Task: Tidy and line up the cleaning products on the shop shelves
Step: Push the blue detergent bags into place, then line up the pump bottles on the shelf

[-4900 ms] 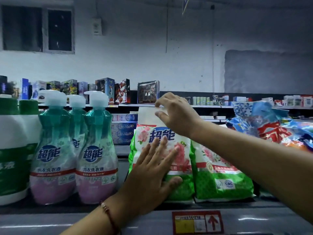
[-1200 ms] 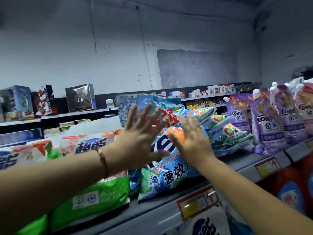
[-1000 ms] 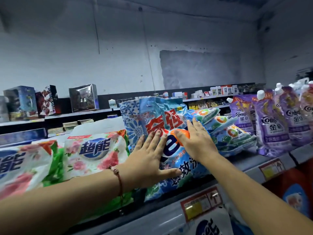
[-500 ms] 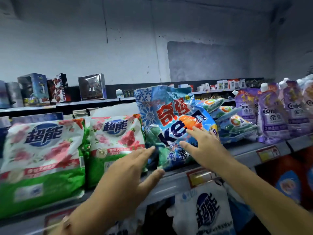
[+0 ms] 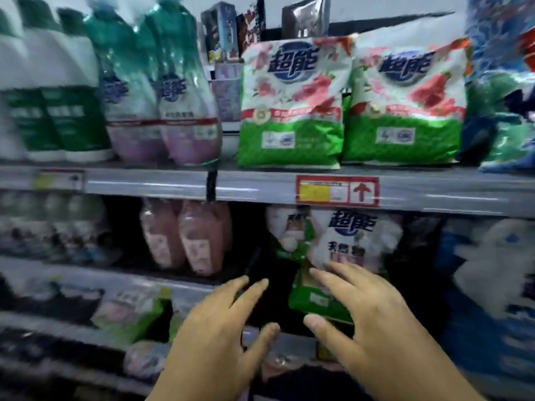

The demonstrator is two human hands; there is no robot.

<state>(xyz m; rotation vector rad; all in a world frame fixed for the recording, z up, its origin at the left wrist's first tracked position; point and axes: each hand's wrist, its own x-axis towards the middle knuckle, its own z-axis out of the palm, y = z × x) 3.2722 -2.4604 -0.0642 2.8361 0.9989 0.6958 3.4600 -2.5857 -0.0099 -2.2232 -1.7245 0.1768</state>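
Change: both hands have left the blue bag on the top shelf and dropped toward the shelf below.
Left hand [image 5: 220,328]: at 6 o'clock, fingers spread, holding nothing.
Right hand [image 5: 373,314]: at 5 o'clock, fingers spread, just before the white-and-green bag [image 5: 341,250]; contact unclear.
Floral bags [image 5: 292,102]: at 12 o'clock, upright side by side on the top shelf [image 5: 144,185].
Green bottles [image 5: 162,91]: at 10 o'clock, blurred.
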